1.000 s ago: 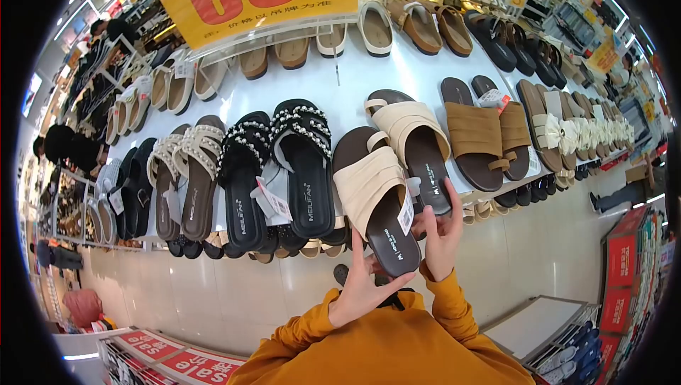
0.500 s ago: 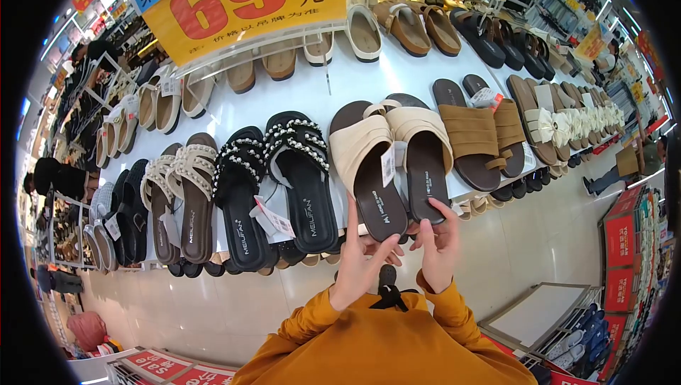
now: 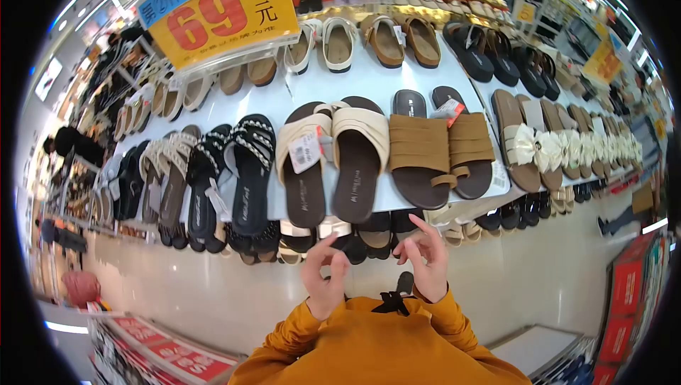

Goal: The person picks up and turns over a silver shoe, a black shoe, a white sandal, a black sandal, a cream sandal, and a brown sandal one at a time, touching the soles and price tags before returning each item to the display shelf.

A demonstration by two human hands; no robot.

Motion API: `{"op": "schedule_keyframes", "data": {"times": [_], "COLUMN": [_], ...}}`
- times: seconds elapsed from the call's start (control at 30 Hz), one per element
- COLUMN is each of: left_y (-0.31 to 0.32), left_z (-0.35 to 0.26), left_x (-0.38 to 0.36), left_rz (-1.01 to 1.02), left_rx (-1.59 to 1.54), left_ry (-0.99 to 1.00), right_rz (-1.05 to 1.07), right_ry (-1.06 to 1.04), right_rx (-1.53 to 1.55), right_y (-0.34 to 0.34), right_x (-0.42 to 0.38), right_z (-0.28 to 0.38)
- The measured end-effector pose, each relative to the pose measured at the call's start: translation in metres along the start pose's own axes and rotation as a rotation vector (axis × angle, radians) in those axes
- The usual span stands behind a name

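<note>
Both hands hang in the air before the front edge of a white display shelf, holding nothing. My left hand (image 3: 325,278) has its fingers curved and apart, below the cream slippers (image 3: 360,129). To the right, my right hand (image 3: 423,251) is raised with fingers spread, below the tan slippers (image 3: 420,142). The cream pair lies side by side on the shelf, with a white and red tag (image 3: 306,154) on the left one. Black beaded slippers (image 3: 252,172) lie to their left.
Slippers with white bows (image 3: 543,147) line the shelf's right part. A yellow price sign (image 3: 220,16) stands at the upper left. More shoes sit on a lower level under the shelf edge. Red boxes (image 3: 628,282) are stacked at the right.
Both hands have let go of the cream slippers and drawn back toward my body. The cream pair now lies straighter on the shelf, and the camera view has shifted to the right.
</note>
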State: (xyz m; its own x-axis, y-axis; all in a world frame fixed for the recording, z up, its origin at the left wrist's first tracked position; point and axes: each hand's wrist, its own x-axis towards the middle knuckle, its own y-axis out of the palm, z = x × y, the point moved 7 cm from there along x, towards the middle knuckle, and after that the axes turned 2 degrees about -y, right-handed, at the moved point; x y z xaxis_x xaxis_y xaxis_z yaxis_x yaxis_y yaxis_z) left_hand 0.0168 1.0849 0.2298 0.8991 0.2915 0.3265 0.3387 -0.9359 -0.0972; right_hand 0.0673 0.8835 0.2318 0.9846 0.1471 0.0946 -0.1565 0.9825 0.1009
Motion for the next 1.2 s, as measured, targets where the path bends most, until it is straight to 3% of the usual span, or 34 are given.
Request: {"op": "schedule_keyframes", "data": {"times": [0.1, 0.23, 0.57, 0.8, 0.93, 1.03, 1.1, 1.13, 1.2], "left_y": [0.062, 0.129, 0.178, 0.175, 0.157, 0.142, 0.134, 0.128, 0.122], "left_z": [-0.059, -0.087, -0.077, -0.123, -0.143, -0.141, -0.138, -0.134, -0.122], "left_x": [0.010, 0.033, 0.087, 0.071, 0.051, 0.033, 0.019, 0.012, 0.003], "left_rz": [0.027, 0.051, -0.139, -0.304, -0.258, -0.068, 0.087, 0.185, 0.387], "left_rx": [0.392, 0.699, 0.755, 0.780, 0.522, 0.090, -0.006, 0.000, -0.085], "left_ry": [0.340, 0.257, 0.290, 0.399, 0.407, 0.355, 0.266, 0.258, 0.248], "right_rz": [0.019, 0.114, 0.266, 0.369, 0.366, 0.377, 0.380, 0.443, 0.305], "right_ry": [0.029, 0.047, 0.072, 0.119, 0.113, 0.110, 0.113, 0.016, 0.017], "right_rx": [0.001, 0.027, 0.084, 0.068, 0.114, 0.192, 0.299, 0.353, 0.401], "right_y": [-0.055, -0.109, -0.155, -0.154, -0.155, -0.150, -0.148, -0.146, -0.149], "right_x": [-0.002, -0.001, -0.018, -0.019, -0.007, 0.004, 0.013, 0.019, 0.024], "right_z": [-0.004, 0.003, 0.003, 0.002, 0.003, 0.008, 0.020, 0.028, 0.047]}}
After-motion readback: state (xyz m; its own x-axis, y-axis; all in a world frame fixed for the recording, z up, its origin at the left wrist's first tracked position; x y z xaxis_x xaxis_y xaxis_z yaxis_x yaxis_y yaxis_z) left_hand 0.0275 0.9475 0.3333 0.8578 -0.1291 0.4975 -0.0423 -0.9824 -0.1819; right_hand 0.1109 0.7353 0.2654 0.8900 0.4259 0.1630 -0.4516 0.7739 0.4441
